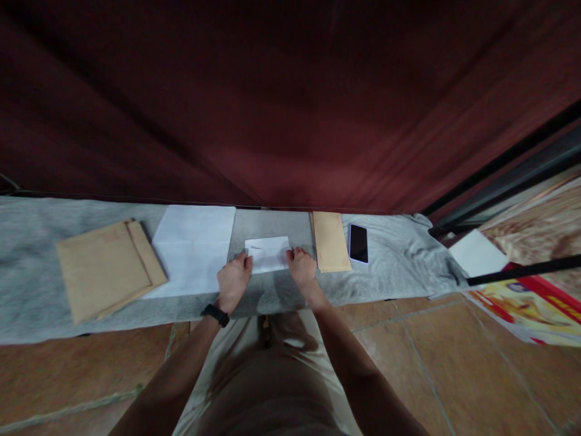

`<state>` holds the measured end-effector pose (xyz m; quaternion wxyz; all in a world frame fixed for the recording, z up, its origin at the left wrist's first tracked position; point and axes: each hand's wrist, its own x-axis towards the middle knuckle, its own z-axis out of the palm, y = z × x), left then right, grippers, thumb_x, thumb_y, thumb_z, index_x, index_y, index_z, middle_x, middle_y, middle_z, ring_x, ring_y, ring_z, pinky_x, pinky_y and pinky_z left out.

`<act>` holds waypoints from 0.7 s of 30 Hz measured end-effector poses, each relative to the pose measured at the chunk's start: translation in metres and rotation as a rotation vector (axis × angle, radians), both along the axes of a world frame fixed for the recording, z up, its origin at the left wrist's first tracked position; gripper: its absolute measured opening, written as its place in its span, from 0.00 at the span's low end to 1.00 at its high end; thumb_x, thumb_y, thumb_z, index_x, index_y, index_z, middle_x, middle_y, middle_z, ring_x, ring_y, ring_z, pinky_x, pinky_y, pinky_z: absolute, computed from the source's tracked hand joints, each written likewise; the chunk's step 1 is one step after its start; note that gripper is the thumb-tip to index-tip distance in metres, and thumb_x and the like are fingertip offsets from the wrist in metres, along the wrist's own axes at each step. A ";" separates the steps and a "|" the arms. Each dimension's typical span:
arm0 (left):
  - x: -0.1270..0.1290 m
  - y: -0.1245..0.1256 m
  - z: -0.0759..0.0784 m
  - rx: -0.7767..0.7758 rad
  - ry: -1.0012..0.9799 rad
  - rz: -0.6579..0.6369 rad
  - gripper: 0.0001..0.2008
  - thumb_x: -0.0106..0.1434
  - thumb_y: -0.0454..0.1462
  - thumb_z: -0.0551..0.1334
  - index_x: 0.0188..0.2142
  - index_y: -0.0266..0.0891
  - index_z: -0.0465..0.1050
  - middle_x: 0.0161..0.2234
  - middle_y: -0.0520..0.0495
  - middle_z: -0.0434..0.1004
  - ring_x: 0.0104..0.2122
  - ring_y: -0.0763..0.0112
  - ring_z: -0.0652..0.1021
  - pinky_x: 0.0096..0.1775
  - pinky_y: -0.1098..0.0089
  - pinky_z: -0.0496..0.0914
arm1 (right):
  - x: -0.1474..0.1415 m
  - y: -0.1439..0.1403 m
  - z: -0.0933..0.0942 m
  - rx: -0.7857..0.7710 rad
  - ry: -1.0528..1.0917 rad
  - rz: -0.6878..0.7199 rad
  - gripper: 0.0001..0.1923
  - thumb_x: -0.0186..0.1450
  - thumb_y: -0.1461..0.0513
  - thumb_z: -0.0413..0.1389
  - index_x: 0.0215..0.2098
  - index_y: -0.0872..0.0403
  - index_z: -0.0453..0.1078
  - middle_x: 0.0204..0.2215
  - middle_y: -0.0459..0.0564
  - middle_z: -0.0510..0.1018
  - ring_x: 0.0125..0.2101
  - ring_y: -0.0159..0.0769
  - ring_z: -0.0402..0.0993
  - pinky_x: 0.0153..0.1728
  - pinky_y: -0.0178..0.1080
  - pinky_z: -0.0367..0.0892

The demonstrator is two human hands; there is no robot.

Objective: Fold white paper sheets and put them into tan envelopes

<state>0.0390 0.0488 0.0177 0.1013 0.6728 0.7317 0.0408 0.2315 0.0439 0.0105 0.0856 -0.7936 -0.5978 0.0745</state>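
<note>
A folded sheet of white paper lies in front of me on the grey cloth, with an overlapping flap along its upper part. My left hand pinches its left end between thumb and curled fingers; a dark band is on that wrist. At the opposite end, my right hand grips the paper the same way. Larger white sheets with a crease across them lie just left of my left hand. Close by my right hand is a narrow stack of brown envelopes.
Bigger brown envelopes overlap at the far left. A smartphone rests right of the narrow envelopes. The grey cloth covers a long, narrow surface against a dark red panel. At the right stand dark bars and a colourful box.
</note>
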 end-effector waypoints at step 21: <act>0.007 0.018 0.011 -0.005 0.083 -0.063 0.24 0.76 0.44 0.43 0.53 0.36 0.73 0.38 0.34 0.84 0.40 0.52 0.84 0.40 0.61 0.73 | 0.002 -0.025 -0.023 0.417 0.212 0.134 0.19 0.76 0.61 0.45 0.62 0.57 0.66 0.55 0.62 0.75 0.56 0.47 0.70 0.58 0.48 0.65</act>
